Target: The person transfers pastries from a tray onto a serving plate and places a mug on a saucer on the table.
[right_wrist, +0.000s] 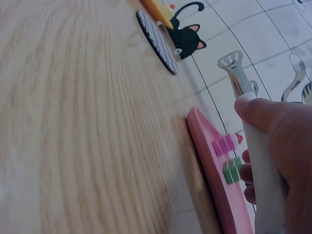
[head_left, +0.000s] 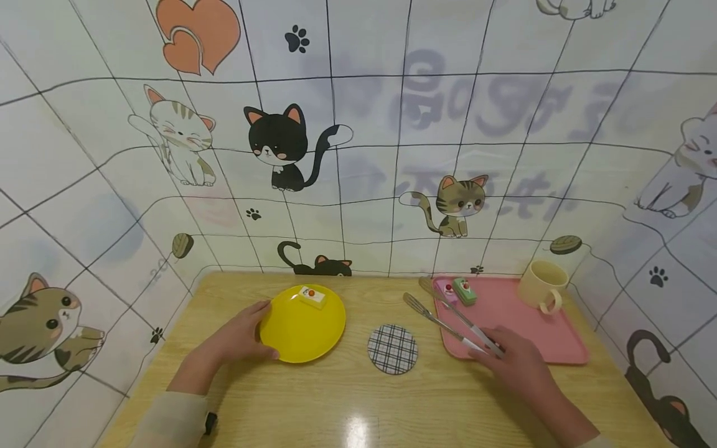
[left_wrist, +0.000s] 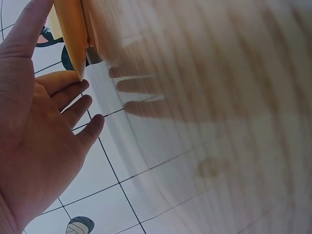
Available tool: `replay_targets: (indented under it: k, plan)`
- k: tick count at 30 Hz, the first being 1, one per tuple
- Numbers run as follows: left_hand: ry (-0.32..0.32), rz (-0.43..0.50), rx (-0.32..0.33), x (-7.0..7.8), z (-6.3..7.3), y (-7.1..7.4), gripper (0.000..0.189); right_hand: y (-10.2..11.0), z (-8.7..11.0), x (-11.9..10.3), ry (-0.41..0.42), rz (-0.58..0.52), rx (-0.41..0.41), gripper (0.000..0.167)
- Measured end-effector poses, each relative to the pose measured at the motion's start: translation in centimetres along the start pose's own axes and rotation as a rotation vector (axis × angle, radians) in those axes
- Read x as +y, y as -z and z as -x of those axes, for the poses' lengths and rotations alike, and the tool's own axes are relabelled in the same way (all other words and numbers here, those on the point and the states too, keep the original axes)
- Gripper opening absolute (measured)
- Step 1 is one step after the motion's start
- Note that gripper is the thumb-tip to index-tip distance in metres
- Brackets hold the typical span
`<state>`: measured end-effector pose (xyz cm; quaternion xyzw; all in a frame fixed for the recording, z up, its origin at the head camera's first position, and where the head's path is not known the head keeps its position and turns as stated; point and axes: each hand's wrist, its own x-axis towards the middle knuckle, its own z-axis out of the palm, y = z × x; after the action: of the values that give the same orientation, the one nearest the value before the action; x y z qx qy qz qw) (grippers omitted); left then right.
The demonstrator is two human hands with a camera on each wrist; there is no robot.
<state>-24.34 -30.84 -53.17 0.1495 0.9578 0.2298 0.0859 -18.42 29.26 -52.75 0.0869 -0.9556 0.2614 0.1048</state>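
A yellow plate [head_left: 302,333] lies on the left of the table and carries a small white toy cake slice [head_left: 312,297]. My left hand [head_left: 242,336] holds the plate's left rim, thumb near the front and fingers farther back. In the left wrist view, the plate's edge [left_wrist: 73,41] meets the index finger; the other fingers are spread. My right hand [head_left: 512,358] grips white-handled metal tongs [head_left: 456,311], their arms apart with nothing between the tips. The tongs reach over a pink tray [head_left: 521,336], near a pink toy cake slice [head_left: 447,290] and a green one [head_left: 465,291].
A cream mug [head_left: 540,283] stands at the tray's back right. Between plate and tray lies a round checked coaster [head_left: 393,350]. Behind the wooden table [head_left: 336,404] rises a white tiled wall covering with cat drawings [head_left: 364,230].
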Motion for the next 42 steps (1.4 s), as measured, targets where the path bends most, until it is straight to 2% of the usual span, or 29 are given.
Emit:
replay_targets:
  k: [10, 17, 24, 28, 32, 38, 42]
  plan:
    - [0.0, 0.001, 0.005, -0.1, -0.1, -0.2, 0.125, 2.0, 1.3, 2.5, -0.074, 0.039, 0.056, 0.051]
    - [-0.043, -0.005, 0.014, 0.1, 0.0, -0.1, 0.126, 3.0, 1.8, 3.8, -0.166, 0.034, 0.072, 0.055]
    - [-0.031, -0.016, 0.013, -0.1, 0.1, -0.2, 0.126, 3.0, 2.1, 4.7, -0.199, 0.093, 0.106, 0.056]
    - [-0.029, -0.012, 0.014, 0.0, 0.0, -0.2, 0.127, 2.9, 2.3, 5.2, -0.185, 0.108, 0.12, 0.054]
    - [-0.031, -0.008, 0.011, 0.2, 0.1, 0.0, 0.127, 2.9, 2.4, 5.4, -0.168, 0.12, 0.117, 0.051]
    - [-0.032, -0.006, 0.007, 0.3, 0.2, 0.1, 0.126, 2.9, 2.2, 5.7, -0.175, 0.127, 0.059, 0.047]
    - [-0.025, -0.002, 0.003, 0.3, 0.2, 0.1, 0.127, 2.9, 2.3, 5.8, -0.183, 0.123, 0.02, 0.05]
